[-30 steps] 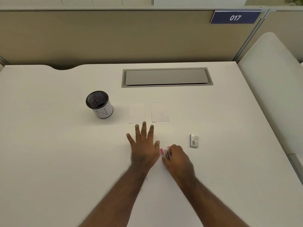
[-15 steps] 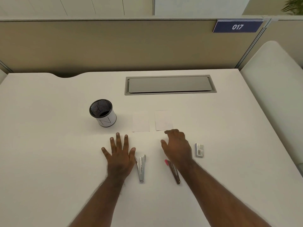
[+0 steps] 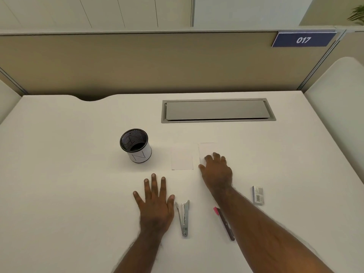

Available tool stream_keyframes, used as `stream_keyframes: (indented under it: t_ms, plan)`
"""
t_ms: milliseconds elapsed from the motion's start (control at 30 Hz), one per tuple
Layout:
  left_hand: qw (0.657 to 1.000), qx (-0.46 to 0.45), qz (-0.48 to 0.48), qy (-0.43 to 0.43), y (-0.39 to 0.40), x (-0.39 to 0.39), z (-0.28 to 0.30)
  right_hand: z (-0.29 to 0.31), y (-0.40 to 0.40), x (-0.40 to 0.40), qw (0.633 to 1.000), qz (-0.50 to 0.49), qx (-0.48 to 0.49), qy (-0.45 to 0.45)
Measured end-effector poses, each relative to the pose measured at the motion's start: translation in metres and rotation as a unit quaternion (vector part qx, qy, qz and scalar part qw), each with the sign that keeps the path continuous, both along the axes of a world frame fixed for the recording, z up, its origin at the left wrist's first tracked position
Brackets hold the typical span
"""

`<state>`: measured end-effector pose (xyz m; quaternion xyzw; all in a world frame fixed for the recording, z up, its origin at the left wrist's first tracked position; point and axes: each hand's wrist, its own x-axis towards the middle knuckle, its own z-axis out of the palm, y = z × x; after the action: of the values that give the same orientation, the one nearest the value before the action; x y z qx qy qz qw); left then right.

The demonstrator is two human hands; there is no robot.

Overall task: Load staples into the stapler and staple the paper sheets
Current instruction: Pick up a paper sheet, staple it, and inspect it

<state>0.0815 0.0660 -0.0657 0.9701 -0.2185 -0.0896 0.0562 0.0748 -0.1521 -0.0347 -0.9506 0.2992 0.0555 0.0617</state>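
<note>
Two bare forearms reaching over a wide white table (image 3: 59,194), seen from above. Beyond the hands, set into the table's far side: a long grey cable hatch (image 3: 217,110), shut. Behind that, a tan partition with a blue plate reading 017 (image 3: 304,39).

Left hand (image 3: 155,203) flat on the table, palm down, fingers spread apart, holding nothing. Right hand (image 3: 216,171) further forward, fingers curled loosely down onto the near right corner of a small white paper sheet (image 3: 205,151); fingertips touching the sheet, grip not closed on it. Second paper sheet (image 3: 182,158) just left of that hand, lying flat, slightly apart from the first.

Black mesh pen cup (image 3: 136,145) with a white wrap, upright, beyond the left hand and a little to its left.

Silver stapler part (image 3: 183,217), opened in a narrow V, just right of the left hand, near the thumb but not touching. Dark stapler part with a pink tip (image 3: 223,220) lying partly under the right forearm, near the wrist. Small staple box (image 3: 258,194) right of the right forearm, flat on the table, untouched.
</note>
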Motion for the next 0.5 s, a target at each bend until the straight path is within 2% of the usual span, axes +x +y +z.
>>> stream_keyframes:
  t_ms: [200, 367, 500]
  plan:
    - [1.000, 0.002, 0.002, 0.008, 0.001, 0.000, 0.003, -0.007, 0.004, -0.002, 0.999, 0.025, -0.012, 0.043]
    - [1.000, -0.003, 0.003, 0.011, -0.001, -0.001, 0.008, -0.011, 0.001, -0.012, 0.999, 0.037, 0.029, 0.019]
    - [1.000, 0.000, 0.003, 0.013, -0.001, -0.002, 0.009, -0.012, -0.001, -0.015, 0.999, 0.043, 0.019, 0.015]
